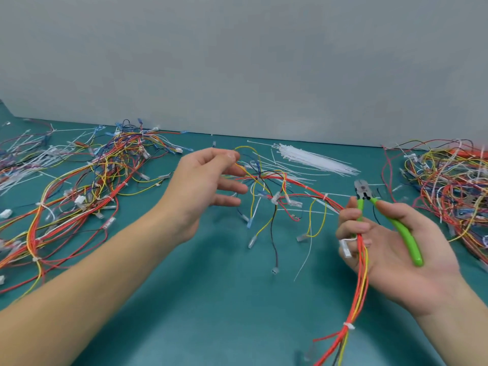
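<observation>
The right hand (396,249) lies palm up at the lower right of the frame. Its fingers curl round a wire harness (359,286) of red, orange and yellow strands, and round one handle of green-handled side cutters (402,232). The other handle lies across the open palm under the thumb, and the steel head points up and away. The harness runs from a fan of loose connector ends at the centre, through this hand, and down off the bottom edge, bound there by a white cable tie (349,326). A white connector (346,248) hangs at the fingertips.

The left hand (203,188), centre frame and raised above the counter (211,299), has its thumb tip on a yellow wire (248,147) that loops up from the fan, seemingly pinched against a finger hidden behind; the other fingers spread loosely.

A sheaf of loose white cable ties (311,157) lies at upper centre. Tangled harness piles sit at the left (92,180) and right (449,186) edges.
</observation>
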Tool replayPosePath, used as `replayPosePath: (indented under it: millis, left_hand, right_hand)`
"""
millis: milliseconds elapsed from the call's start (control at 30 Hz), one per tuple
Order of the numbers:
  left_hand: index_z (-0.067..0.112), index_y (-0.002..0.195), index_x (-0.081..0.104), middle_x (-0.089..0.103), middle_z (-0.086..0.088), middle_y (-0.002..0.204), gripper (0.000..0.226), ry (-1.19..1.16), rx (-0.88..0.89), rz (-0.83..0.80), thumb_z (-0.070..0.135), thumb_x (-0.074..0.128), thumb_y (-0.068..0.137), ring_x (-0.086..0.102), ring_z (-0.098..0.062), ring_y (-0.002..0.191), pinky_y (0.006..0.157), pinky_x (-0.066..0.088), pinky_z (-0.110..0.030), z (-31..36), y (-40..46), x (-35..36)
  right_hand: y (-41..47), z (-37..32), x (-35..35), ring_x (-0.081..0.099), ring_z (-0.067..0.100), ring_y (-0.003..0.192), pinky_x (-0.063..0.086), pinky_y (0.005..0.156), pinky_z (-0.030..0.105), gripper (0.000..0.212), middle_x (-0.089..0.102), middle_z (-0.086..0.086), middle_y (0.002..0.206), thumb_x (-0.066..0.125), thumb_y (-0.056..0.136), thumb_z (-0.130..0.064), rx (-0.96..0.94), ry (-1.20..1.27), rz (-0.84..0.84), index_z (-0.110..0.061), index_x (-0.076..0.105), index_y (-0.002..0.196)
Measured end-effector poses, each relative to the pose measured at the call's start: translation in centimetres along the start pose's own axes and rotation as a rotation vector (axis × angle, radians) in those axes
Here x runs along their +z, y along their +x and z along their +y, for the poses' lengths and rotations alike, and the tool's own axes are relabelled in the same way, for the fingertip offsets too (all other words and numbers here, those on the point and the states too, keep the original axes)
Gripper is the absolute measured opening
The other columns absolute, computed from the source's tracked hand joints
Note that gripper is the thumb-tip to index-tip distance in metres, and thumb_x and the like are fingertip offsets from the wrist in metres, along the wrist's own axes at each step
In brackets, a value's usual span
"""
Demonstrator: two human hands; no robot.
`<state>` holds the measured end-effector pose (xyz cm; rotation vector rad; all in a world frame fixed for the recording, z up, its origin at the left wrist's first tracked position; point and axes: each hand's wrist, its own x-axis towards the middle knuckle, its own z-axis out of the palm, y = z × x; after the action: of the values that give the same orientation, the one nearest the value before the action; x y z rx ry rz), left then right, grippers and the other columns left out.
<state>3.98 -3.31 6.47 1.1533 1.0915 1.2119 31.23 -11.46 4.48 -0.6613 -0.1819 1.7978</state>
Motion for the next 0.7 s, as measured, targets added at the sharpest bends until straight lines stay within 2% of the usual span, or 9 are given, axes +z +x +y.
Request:
replayPosePath:
  millis: [100, 233, 333, 467, 533, 633, 700]
  left_hand:
    - [0.010, 0.114, 0.068, 0.077, -0.005, 0.091, 0.016, -0.050, -0.087, -0.006, 0.010, 0.063, 0.099, 0.075, -0.026, 0.080, 0.058, 0.060, -0.032, -0.5, 0.1, -0.1]
    - [0.009, 0.115, 0.067, 0.078, -0.010, 0.105, 0.017, -0.081, -0.140, -0.095, 0.007, 0.065, 0.098, 0.078, -0.027, 0.090, 0.066, 0.063, -0.036, -1.5, -0.1, 0.1]
    - [0.006, 0.109, 0.068, 0.079, -0.011, 0.100, 0.011, 0.037, -0.167, -0.159, 0.007, 0.066, 0.098, 0.077, -0.023, 0.079, 0.057, 0.061, -0.033, -2.0, -0.4, 0.3]
    - [0.012, 0.096, 0.073, 0.076, -0.008, 0.086, 0.007, 0.353, -0.163, -0.277, 0.017, 0.069, 0.096, 0.070, -0.019, 0.062, 0.048, 0.056, -0.031, -2.9, -1.3, 0.9]
    - [0.021, 0.092, 0.075, 0.074, 0.002, 0.079, 0.010, 0.591, -0.077, -0.301, 0.031, 0.073, 0.093, 0.070, -0.014, 0.060, 0.050, 0.055, -0.029, -3.7, -1.9, 1.5]
    - [0.034, 0.092, 0.073, 0.072, 0.019, 0.076, 0.027, 0.997, 0.157, -0.219, 0.059, 0.074, 0.083, 0.066, 0.002, 0.071, 0.066, 0.054, -0.024, -4.5, -2.8, 2.0]
    - [0.039, 0.095, 0.064, 0.068, 0.024, 0.078, 0.041, 1.148, 0.242, -0.141, 0.074, 0.069, 0.075, 0.062, 0.004, 0.079, 0.072, 0.053, -0.027, -4.8, -3.4, 2.4]
  right_hand:
    - [0.0, 0.2, 0.1, 0.049, 0.010, 0.064, 0.043, 0.050, 0.022, 0.025, 0.054, -0.003, 0.092, 0.053, 0.090, -0.029, 0.010, -0.018, 0.032, -0.010, 0.065, 0.100]
    - [0.1, 0.3, 0.0, 0.049, 0.010, 0.065, 0.043, 0.051, 0.023, 0.026, 0.054, -0.003, 0.093, 0.052, 0.092, -0.030, 0.029, -0.012, 0.062, -0.010, 0.064, 0.103]
    - [0.2, 0.2, -0.3, 0.049, 0.010, 0.064, 0.043, 0.051, 0.023, 0.026, 0.054, -0.003, 0.093, 0.052, 0.093, -0.030, 0.040, -0.018, 0.091, -0.010, 0.064, 0.105]
    - [0.1, 0.2, -0.2, 0.049, 0.011, 0.065, 0.040, 0.054, 0.022, 0.025, 0.055, -0.002, 0.092, 0.054, 0.091, -0.028, 0.043, -0.029, 0.114, -0.010, 0.063, 0.106]
    - [0.0, 0.3, 0.0, 0.049, 0.011, 0.065, 0.041, 0.053, 0.022, 0.025, 0.055, -0.002, 0.092, 0.054, 0.091, -0.028, 0.043, -0.028, 0.113, -0.010, 0.063, 0.107]
    - [-0.2, 0.5, 0.3, 0.050, 0.011, 0.063, 0.042, 0.051, 0.022, 0.025, 0.055, -0.002, 0.092, 0.054, 0.091, -0.028, 0.057, -0.020, 0.104, -0.010, 0.064, 0.106]
    - [-0.5, 0.7, 0.6, 0.050, 0.011, 0.062, 0.041, 0.052, 0.022, 0.025, 0.054, -0.002, 0.092, 0.055, 0.090, -0.028, 0.073, -0.018, 0.084, -0.009, 0.065, 0.103]
